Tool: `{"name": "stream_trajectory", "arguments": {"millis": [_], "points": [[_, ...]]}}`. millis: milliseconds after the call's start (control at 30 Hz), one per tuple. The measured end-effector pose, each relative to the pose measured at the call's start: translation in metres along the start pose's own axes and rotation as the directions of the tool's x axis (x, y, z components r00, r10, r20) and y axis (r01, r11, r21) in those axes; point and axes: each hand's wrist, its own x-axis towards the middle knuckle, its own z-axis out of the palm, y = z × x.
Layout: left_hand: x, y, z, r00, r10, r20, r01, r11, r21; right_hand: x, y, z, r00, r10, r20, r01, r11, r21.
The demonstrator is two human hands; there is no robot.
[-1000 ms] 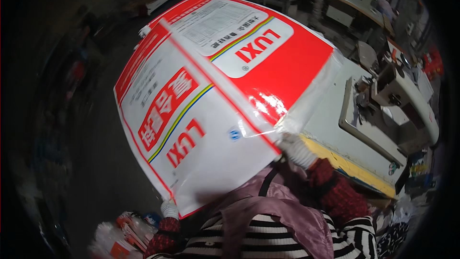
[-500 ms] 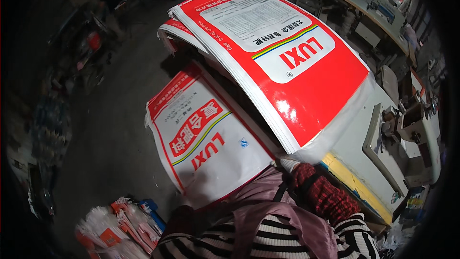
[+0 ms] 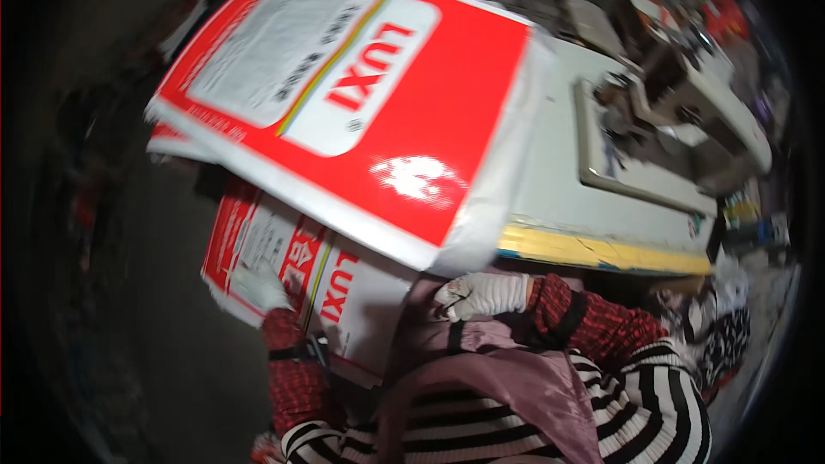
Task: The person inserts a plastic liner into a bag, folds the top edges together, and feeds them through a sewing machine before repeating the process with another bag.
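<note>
A white and red woven sack [image 3: 365, 309] lies flat in front of my body, partly covered by the big stack above it. My left hand [image 3: 260, 285], in a white glove, rests on this lower sack near its far left side, fingers stretched out and somewhat blurred. Close to the stack's near corner is my right hand [image 3: 481, 295], also gloved in white, its fingers curled closed. What they hold, if anything, is hidden. The stack of red and white sacks [image 3: 481, 146] lies on the table, its left part hanging past the edge.
A sewing machine [image 3: 705, 125] stands on the pale table [image 3: 550, 180] to the right. Yellow edging [image 3: 601, 249] runs along the table's near side. Dark floor [image 3: 172, 318] lies to the left, and mixed items crowd the far right.
The view has swung right, so the stack and table sit further left. My left hand has come into sight on the lower sack. My right hand now shows with fingers curled.
</note>
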Motion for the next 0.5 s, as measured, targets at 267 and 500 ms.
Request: {"name": "stream_trajectory", "arguments": {"millis": [267,500], "points": [[-0.163,0.280,0.118,0.282,0.853,0.440,-0.952,0.307,0.014,-0.077,-0.047,-0.069,0.806,-0.152,-0.572,0.361,0.892,0.271],[-0.155,0.272,0.202,0.301,0.790,0.535,-0.895,0.428,-0.128,-0.085,-0.038,-0.131,0.554,-0.130,-0.822,0.613,0.732,0.298]]}}
